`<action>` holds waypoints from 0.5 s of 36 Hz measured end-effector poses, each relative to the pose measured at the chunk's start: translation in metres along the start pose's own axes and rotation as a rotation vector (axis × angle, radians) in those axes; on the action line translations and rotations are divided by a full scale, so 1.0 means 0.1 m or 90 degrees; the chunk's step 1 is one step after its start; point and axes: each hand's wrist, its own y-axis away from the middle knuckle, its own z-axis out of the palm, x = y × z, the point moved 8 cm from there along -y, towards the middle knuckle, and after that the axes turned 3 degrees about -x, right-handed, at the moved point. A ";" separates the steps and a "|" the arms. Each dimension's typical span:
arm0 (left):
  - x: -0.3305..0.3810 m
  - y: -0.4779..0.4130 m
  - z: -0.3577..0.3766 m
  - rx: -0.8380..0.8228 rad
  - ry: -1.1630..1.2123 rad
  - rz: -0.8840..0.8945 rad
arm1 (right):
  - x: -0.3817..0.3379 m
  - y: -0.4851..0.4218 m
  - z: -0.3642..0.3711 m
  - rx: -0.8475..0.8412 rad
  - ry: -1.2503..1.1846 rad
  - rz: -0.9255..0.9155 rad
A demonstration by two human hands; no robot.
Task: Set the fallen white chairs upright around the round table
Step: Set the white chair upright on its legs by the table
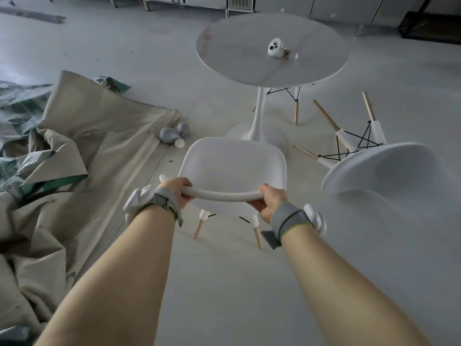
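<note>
A white chair (232,166) with wooden legs stands upright in front of me, facing the round white table (239,56). My left hand (178,189) and my right hand (270,202) both grip the top edge of its backrest. A second white chair (389,168) lies on its side to the right, its legs pointing up and to the left. Under the far side of the table, the legs of a third chair (295,106) show; its seat is hidden by the tabletop.
A crumpled beige and green tarp (74,151) covers the floor to the left. Grey and white balloons (174,136) lie by the table's base. A small white camera-like device (277,49) rests on the tabletop. Metal cabinets (324,6) line the far wall.
</note>
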 end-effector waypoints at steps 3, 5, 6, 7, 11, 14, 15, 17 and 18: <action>0.08 0.02 -0.14 0.028 -0.042 0.010 | 0.14 0.07 0.09 0.006 -0.019 0.004; 0.10 0.03 -0.22 0.047 -0.059 0.008 | 0.22 0.10 0.13 0.010 -0.035 0.007; 0.11 0.03 -0.25 0.054 -0.067 0.008 | 0.25 0.11 0.14 0.011 -0.036 0.007; 0.12 0.03 -0.27 0.060 -0.077 0.012 | 0.28 0.12 0.16 0.009 -0.042 0.007; 0.15 0.00 -0.33 0.094 -0.112 0.036 | 0.29 0.16 0.17 0.006 -0.064 -0.009; 0.18 -0.02 -0.36 0.119 -0.150 0.047 | 0.31 0.15 0.17 0.002 -0.071 -0.005; 0.19 -0.02 -0.35 0.121 -0.151 0.046 | 0.31 0.17 0.17 -0.001 -0.074 0.000; 0.18 -0.02 -0.37 0.128 -0.151 0.039 | 0.31 0.19 0.17 -0.010 -0.078 0.014; 0.17 0.00 -0.38 0.126 -0.149 0.034 | 0.30 0.18 0.18 -0.015 -0.080 0.021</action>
